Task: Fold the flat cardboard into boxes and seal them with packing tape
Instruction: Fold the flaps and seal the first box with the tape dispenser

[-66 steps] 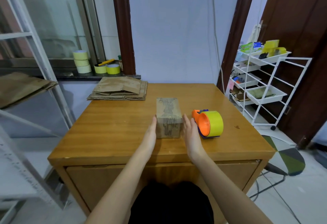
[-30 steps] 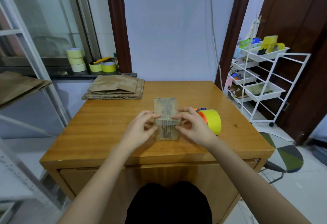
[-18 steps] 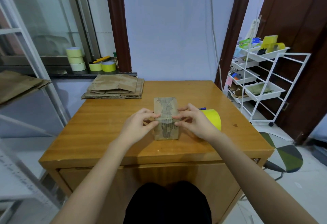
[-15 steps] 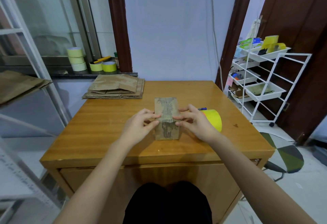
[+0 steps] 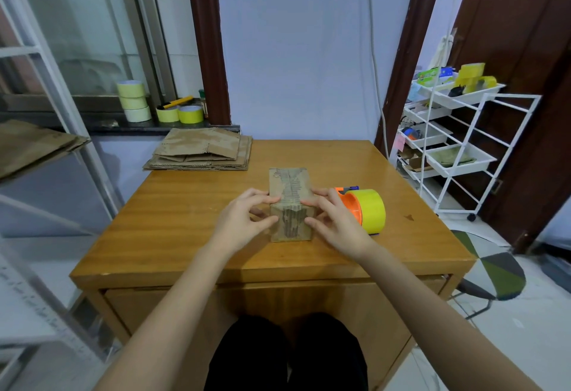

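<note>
A small folded cardboard box [image 5: 289, 186], taped along its top seam, stands near the middle of the wooden table [image 5: 185, 217]. My left hand [image 5: 239, 220] grips its near left corner, fingers on top and thumb on the front face. My right hand [image 5: 335, 225] grips the near right corner the same way. An orange tape dispenser with a yellow roll [image 5: 367, 210] lies just right of the box, partly behind my right hand. A stack of flat cardboard [image 5: 204, 149] sits at the table's far left corner.
Several tape rolls [image 5: 134, 100] stand on the window sill behind the table. A white wire trolley [image 5: 457, 140] with trays stands to the right. More flat cardboard [image 5: 34, 143] lies on a metal shelf at left. A stool [image 5: 491, 276] sits at lower right.
Both hands moved from lying flat against the box's sides to gripping its near top corners. Over the last half second they have hardly shifted.
</note>
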A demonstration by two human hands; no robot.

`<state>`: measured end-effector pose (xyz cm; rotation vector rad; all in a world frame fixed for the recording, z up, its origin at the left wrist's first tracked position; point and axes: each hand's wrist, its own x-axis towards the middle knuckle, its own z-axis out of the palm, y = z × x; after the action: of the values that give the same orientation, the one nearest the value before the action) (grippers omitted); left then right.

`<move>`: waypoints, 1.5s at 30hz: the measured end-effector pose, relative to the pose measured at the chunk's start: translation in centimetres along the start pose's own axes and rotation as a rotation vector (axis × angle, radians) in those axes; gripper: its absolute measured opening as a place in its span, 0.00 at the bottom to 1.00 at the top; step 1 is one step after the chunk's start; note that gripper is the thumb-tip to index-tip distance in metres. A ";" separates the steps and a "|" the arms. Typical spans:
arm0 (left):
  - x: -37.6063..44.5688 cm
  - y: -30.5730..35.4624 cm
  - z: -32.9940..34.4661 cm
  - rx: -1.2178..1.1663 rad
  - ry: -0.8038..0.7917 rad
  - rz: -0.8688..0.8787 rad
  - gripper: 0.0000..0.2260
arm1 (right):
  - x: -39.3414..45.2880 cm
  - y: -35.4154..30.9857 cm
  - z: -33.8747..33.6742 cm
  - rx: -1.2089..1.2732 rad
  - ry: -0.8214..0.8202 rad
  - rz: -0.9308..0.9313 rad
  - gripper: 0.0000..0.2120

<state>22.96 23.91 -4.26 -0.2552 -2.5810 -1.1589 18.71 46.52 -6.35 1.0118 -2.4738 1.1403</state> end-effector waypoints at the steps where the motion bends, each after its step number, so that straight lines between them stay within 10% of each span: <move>1: -0.1 0.0 0.1 0.006 -0.004 -0.003 0.18 | -0.3 0.1 0.3 0.009 0.007 -0.010 0.17; 17: -1.6 -0.4 1.9 0.269 0.046 0.050 0.26 | -1.1 0.1 1.4 -0.089 0.014 -0.021 0.31; 27: 0.1 2.7 0.8 0.369 0.122 -0.026 0.15 | 2.8 -3.6 -1.5 -0.238 -0.085 0.193 0.09; 37: -0.4 -0.1 3.1 0.641 0.332 0.311 0.18 | 0.3 -0.6 3.7 -0.233 0.372 -0.043 0.12; 45: 0.1 -0.5 3.9 0.738 0.412 0.344 0.16 | 0.5 -0.3 4.3 -0.236 0.372 -0.083 0.08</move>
<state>21.98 26.53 -7.00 -0.2395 -2.2779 -0.0879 18.86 42.95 -8.78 0.7499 -2.1845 0.8900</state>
